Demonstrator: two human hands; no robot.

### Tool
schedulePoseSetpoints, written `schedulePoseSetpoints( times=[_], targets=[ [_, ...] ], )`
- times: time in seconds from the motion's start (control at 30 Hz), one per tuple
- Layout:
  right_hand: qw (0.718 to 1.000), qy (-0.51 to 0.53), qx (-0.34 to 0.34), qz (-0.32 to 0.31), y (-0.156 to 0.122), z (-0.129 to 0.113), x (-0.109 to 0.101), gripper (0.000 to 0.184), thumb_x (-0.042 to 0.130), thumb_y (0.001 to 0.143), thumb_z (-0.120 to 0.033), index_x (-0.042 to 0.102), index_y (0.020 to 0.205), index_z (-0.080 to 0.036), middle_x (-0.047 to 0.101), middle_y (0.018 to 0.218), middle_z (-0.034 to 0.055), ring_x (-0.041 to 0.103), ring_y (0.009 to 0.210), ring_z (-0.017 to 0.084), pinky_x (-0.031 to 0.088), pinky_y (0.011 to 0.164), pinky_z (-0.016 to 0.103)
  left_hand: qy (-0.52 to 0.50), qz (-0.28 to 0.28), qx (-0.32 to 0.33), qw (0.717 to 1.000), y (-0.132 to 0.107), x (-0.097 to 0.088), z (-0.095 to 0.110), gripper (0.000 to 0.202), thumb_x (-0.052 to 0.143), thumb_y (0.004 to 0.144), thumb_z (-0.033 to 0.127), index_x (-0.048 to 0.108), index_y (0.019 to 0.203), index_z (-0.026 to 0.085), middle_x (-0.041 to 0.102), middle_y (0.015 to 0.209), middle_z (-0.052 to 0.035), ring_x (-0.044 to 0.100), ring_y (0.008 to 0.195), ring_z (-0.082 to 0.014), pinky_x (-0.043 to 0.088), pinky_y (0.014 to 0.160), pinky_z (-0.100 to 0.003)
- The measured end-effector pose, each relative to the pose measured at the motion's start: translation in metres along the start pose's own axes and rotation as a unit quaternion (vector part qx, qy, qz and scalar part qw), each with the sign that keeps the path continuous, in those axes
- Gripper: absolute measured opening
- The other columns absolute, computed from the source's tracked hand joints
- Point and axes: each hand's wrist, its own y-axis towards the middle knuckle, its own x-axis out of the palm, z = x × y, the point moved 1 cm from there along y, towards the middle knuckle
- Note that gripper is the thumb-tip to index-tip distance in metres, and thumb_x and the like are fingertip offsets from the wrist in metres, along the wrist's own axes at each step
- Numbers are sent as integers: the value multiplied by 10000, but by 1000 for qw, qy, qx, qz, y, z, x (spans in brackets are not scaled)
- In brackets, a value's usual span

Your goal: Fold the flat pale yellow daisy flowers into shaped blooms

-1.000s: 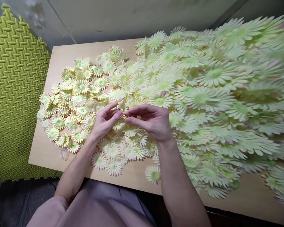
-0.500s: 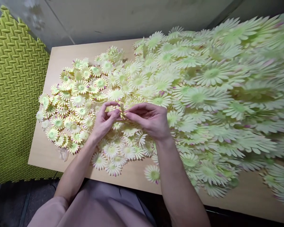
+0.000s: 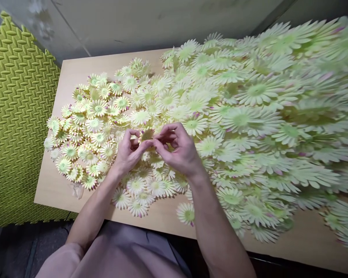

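Between my hands, above the middle of the spread, is an artificial daisy flower head [image 3: 146, 134], pale yellow with purple-tipped petals and tilted so its underside shows. My left hand [image 3: 131, 151] is closed on its left and lower edge, thumb stretched toward the right. My right hand [image 3: 178, 148] is pinched at the flower's right edge, its fingertips meeting the left thumb; whether it grips a petal or something smaller is hidden. Smaller loose flower heads [image 3: 98, 108] lie left of my hands, and larger ones [image 3: 240, 119] are heaped to the right.
The flowers rest on a light wooden table [image 3: 84, 69]. A green foam mat [image 3: 20, 127] stands along its left side, and a grey wall [image 3: 162, 23] runs behind. A scrap of clear plastic [image 3: 76, 190] lies near the front left. One flower head [image 3: 186, 213] sits by the front edge.
The flower in my hands has turned from edge-on to showing its underside. My right fingers have curled in closer to my left thumb. The flowers on the table look unmoved.
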Motion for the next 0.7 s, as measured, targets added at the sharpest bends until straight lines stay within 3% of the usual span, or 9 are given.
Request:
schedulePoseSetpoints(
  times=[0.17, 0.37, 0.47, 0.6, 0.7],
  targets=[
    [998, -3, -52, -43, 2, 3, -2, 161, 729, 825, -268, 602, 909, -216, 656, 825, 21, 618, 687, 142, 527, 602, 283, -8, -27, 5, 1000, 3, -1, 2, 350, 713, 806, 481, 472, 830, 229, 470, 508, 87, 334, 417, -43, 225, 437, -232],
    [988, -47, -138, -43, 6, 9, -4, 249, 827, 738, -333, 637, 817, -192, 656, 756, 17, 575, 639, 132, 498, 575, 286, -36, -83, 9, 996, 5, -3, 2, 370, 696, 811, 498, 490, 782, 193, 541, 599, 51, 435, 473, -40, 311, 442, -192],
    [992, -30, -113, -44, 6, 10, -5, 231, 819, 750, -330, 642, 797, -188, 654, 756, 17, 574, 646, 128, 491, 592, 284, -30, -84, 18, 996, 5, -3, 2, 365, 711, 801, 487, 510, 768, 184, 496, 573, 62, 401, 456, -32, 291, 427, -183],
    [997, 42, -17, -64, 5, 14, -6, 246, 829, 731, -348, 656, 792, -185, 634, 741, 11, 562, 624, 123, 466, 557, 266, -23, -76, 17, 997, 5, -3, 1, 350, 671, 833, 493, 530, 774, 179, 420, 521, 83, 304, 408, -19, 221, 387, -176],
    [994, 82, 17, -65, 5, 15, -7, 212, 817, 747, -335, 668, 785, -189, 632, 730, 4, 560, 622, 115, 461, 557, 247, -26, -63, 14, 998, 5, -2, 1, 379, 646, 842, 520, 520, 747, 175, 395, 515, 89, 312, 408, -16, 286, 396, -152]
  ],
)
